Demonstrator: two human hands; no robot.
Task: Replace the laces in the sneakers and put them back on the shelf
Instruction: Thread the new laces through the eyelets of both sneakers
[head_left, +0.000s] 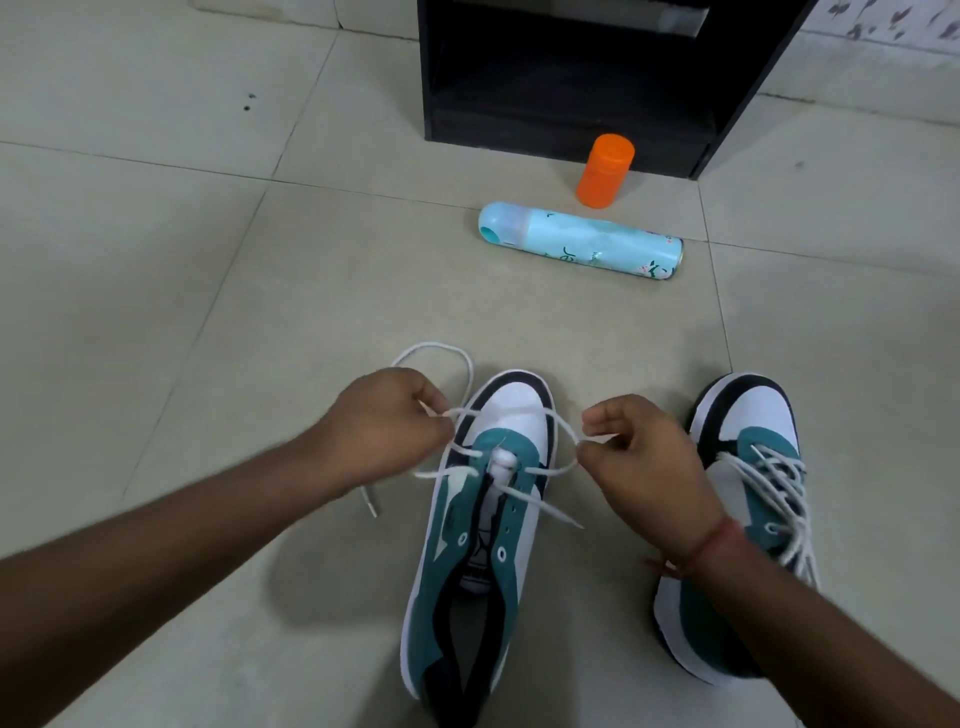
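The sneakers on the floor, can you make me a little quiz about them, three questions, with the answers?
1. True or false: the spray can is standing upright.
2. Which sneaker has lace in only its front eyelets: A) the left sneaker or B) the right sneaker?
3. Fill in: both the left hand and the right hand pinch the white ____.

Key: 1 false, it lies on its side. 2 A. 3 lace.

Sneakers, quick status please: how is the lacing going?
Left hand and right hand each pinch the lace. Near sneaker laced at lowest eyelets only. Other sneaker laced. Nothing blocking.
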